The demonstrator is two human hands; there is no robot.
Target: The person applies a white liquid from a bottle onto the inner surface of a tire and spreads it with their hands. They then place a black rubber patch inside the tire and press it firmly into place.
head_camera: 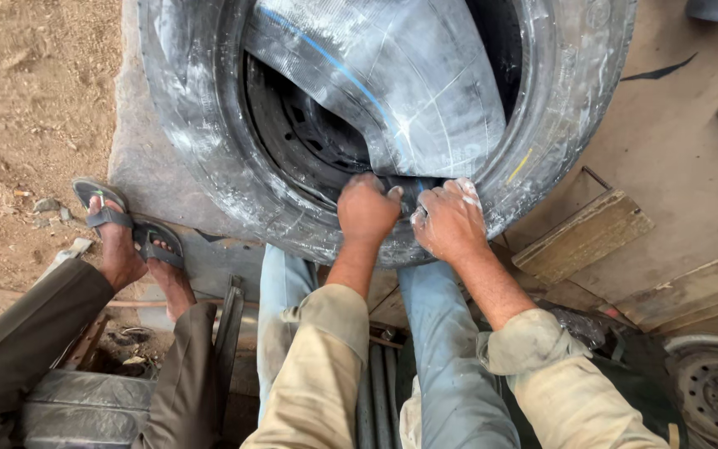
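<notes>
From the head camera, both forearms reach forward with sleeves rolled, and the left hand curls its fingers over the near edge of the tyre — gripping the rubber there. The right hand, dusted white, is bent the same way just beside it, fingers hooked on the same edge. 1 tyre, 1 dusty inner tube bulging out of it directly above both hands, and 2 sandalled feet of another person at left.
</notes>
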